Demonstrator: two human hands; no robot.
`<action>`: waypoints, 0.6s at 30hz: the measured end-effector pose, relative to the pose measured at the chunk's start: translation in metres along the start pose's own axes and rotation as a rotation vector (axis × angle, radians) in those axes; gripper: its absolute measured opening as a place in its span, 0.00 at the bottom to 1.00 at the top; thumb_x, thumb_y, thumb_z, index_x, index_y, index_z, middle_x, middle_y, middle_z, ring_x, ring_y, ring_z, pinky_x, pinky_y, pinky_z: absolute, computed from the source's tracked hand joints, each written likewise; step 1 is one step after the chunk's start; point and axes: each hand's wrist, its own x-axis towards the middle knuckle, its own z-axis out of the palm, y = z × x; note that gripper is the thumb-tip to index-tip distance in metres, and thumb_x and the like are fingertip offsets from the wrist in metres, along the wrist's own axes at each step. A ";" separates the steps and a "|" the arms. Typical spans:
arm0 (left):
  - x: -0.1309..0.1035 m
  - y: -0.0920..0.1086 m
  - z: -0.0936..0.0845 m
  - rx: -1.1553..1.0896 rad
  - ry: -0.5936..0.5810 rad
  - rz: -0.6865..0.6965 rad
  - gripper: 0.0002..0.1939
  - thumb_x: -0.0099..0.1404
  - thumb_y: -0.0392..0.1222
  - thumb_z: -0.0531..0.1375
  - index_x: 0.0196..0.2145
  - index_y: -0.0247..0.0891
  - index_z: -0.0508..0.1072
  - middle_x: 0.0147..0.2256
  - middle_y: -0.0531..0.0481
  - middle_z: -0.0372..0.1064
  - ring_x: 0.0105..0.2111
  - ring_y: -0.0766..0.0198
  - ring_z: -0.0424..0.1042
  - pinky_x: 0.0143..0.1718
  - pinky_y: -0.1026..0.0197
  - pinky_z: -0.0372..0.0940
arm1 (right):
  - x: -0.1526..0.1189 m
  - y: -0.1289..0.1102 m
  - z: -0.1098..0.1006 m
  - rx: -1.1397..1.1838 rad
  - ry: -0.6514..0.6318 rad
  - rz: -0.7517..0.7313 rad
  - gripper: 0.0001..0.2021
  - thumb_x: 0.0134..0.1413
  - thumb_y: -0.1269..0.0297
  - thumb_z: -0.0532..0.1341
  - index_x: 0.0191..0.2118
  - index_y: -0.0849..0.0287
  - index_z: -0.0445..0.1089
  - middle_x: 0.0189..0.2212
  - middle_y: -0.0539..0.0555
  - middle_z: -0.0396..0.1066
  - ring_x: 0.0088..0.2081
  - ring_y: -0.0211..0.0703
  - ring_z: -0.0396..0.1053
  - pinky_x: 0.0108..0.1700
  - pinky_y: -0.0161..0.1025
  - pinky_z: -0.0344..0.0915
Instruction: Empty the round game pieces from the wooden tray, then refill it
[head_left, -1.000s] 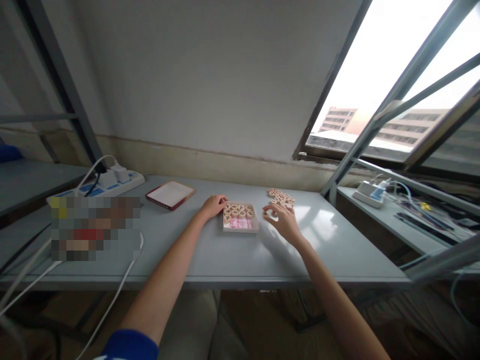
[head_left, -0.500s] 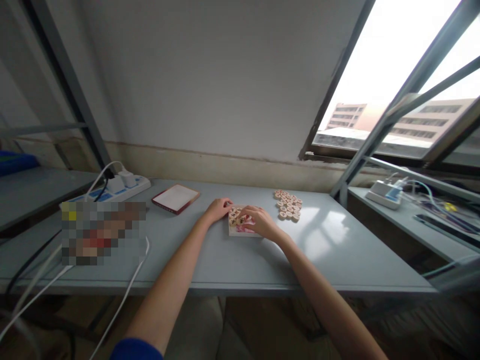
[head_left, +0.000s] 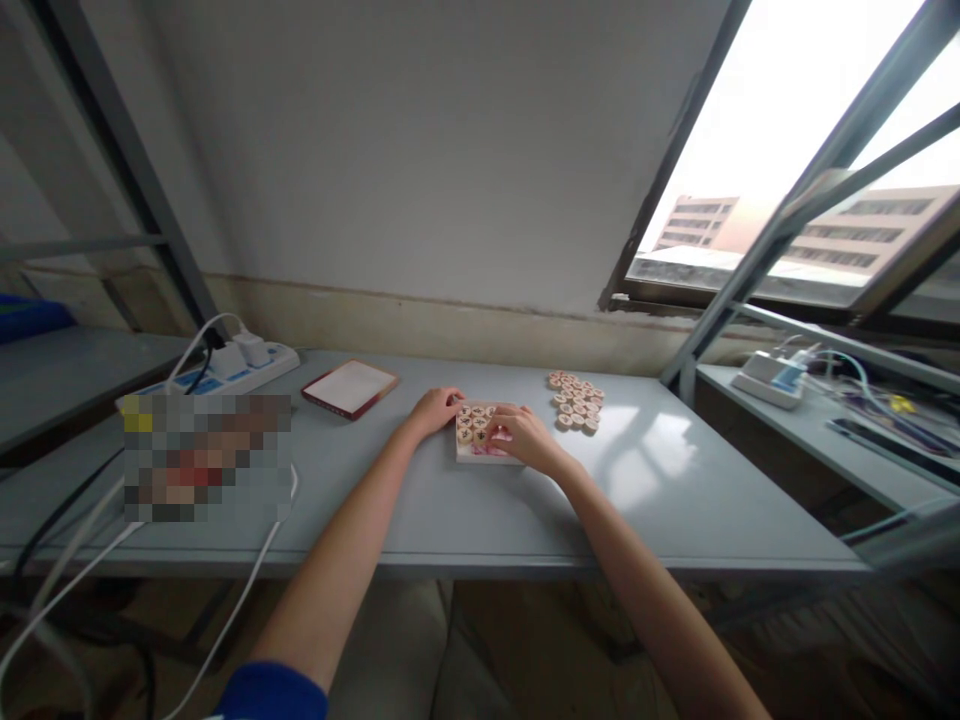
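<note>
A small white box [head_left: 489, 459] lies on the desk in front of me, with rows of round wooden Chinese chess pieces [head_left: 466, 428] in its left and back parts. Pink shows on its floor near the front. My left hand [head_left: 436, 412] is closed on the box's back left corner. Over the box's right half, my right hand [head_left: 529, 440] points down with thumb and fingers pinched at a chess piece, mostly hidden by the fingers. Another group of chess pieces [head_left: 576, 402] lies loose on the desk, right of and behind the box.
A shallow box lid [head_left: 351, 388] with a dark red side lies at the back left. Beyond it are a power strip [head_left: 259, 372] with plugs and a blurred patch. White cables [head_left: 262, 565] hang over the front edge. The wall [head_left: 420, 320] borders the desk [head_left: 675, 520].
My right fingers have lowered and drawn together over the pieces in the box; more pieces show beside them. My left hand stays at the corner. The view has tilted slightly.
</note>
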 end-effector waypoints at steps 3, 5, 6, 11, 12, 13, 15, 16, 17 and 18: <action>0.000 0.000 0.000 0.004 0.005 -0.006 0.12 0.56 0.39 0.53 0.36 0.35 0.73 0.30 0.48 0.71 0.29 0.66 0.67 0.31 0.67 0.59 | -0.001 0.005 -0.005 0.005 -0.009 0.017 0.05 0.48 0.62 0.60 0.29 0.56 0.71 0.29 0.50 0.69 0.33 0.37 0.65 0.36 0.35 0.53; 0.000 -0.001 0.000 0.008 0.004 -0.004 0.12 0.56 0.39 0.53 0.36 0.35 0.73 0.30 0.47 0.71 0.29 0.66 0.67 0.31 0.67 0.59 | -0.003 0.013 -0.012 -0.089 0.058 0.100 0.07 0.51 0.60 0.57 0.30 0.55 0.71 0.29 0.50 0.69 0.32 0.38 0.65 0.36 0.35 0.53; 0.000 -0.001 0.000 0.010 0.003 -0.003 0.12 0.56 0.40 0.53 0.36 0.35 0.73 0.30 0.47 0.71 0.29 0.66 0.67 0.31 0.67 0.59 | -0.006 0.018 -0.016 -0.173 0.125 0.176 0.09 0.52 0.59 0.56 0.29 0.55 0.71 0.29 0.52 0.70 0.32 0.40 0.65 0.36 0.36 0.54; 0.000 0.000 0.001 0.021 0.002 -0.004 0.13 0.56 0.39 0.53 0.36 0.35 0.73 0.29 0.47 0.71 0.27 0.66 0.67 0.30 0.66 0.59 | -0.027 0.052 -0.033 -0.491 0.271 0.656 0.15 0.51 0.52 0.54 0.29 0.59 0.70 0.30 0.58 0.70 0.36 0.47 0.65 0.35 0.40 0.55; 0.000 0.000 0.001 0.024 0.003 -0.008 0.13 0.56 0.39 0.53 0.36 0.35 0.73 0.28 0.48 0.71 0.27 0.66 0.66 0.30 0.66 0.59 | -0.032 0.057 -0.033 -0.478 0.210 0.713 0.14 0.49 0.52 0.56 0.29 0.58 0.70 0.31 0.58 0.70 0.36 0.47 0.65 0.33 0.39 0.56; 0.000 0.000 0.001 0.027 0.004 -0.012 0.12 0.56 0.40 0.53 0.36 0.35 0.73 0.28 0.48 0.71 0.27 0.66 0.66 0.30 0.66 0.59 | -0.036 0.062 -0.033 -0.450 0.141 0.747 0.13 0.46 0.53 0.58 0.30 0.57 0.70 0.31 0.57 0.70 0.35 0.47 0.66 0.31 0.38 0.56; 0.000 0.001 0.000 0.032 0.003 -0.025 0.12 0.56 0.40 0.53 0.36 0.36 0.73 0.28 0.48 0.71 0.27 0.66 0.66 0.30 0.66 0.59 | -0.041 0.069 -0.031 -0.381 0.034 0.768 0.10 0.43 0.55 0.61 0.29 0.56 0.70 0.32 0.56 0.70 0.35 0.46 0.66 0.29 0.36 0.55; 0.000 0.001 0.000 0.031 0.000 -0.032 0.12 0.56 0.40 0.53 0.36 0.36 0.73 0.28 0.48 0.71 0.27 0.66 0.66 0.30 0.66 0.59 | -0.042 0.070 -0.031 -0.343 0.005 0.761 0.10 0.42 0.56 0.61 0.29 0.56 0.70 0.31 0.55 0.70 0.34 0.45 0.67 0.28 0.36 0.55; 0.000 0.002 0.000 0.029 -0.004 -0.036 0.12 0.56 0.39 0.53 0.36 0.36 0.73 0.28 0.48 0.71 0.28 0.66 0.66 0.30 0.66 0.59 | -0.042 0.070 -0.030 -0.298 -0.013 0.742 0.09 0.42 0.57 0.61 0.29 0.56 0.70 0.30 0.55 0.71 0.33 0.44 0.67 0.28 0.35 0.55; 0.000 0.002 0.000 0.028 -0.006 -0.037 0.12 0.56 0.39 0.53 0.36 0.36 0.73 0.28 0.49 0.71 0.28 0.66 0.66 0.30 0.66 0.59 | -0.040 0.069 -0.030 -0.250 -0.018 0.712 0.09 0.42 0.57 0.61 0.28 0.57 0.70 0.28 0.54 0.71 0.31 0.42 0.67 0.27 0.34 0.55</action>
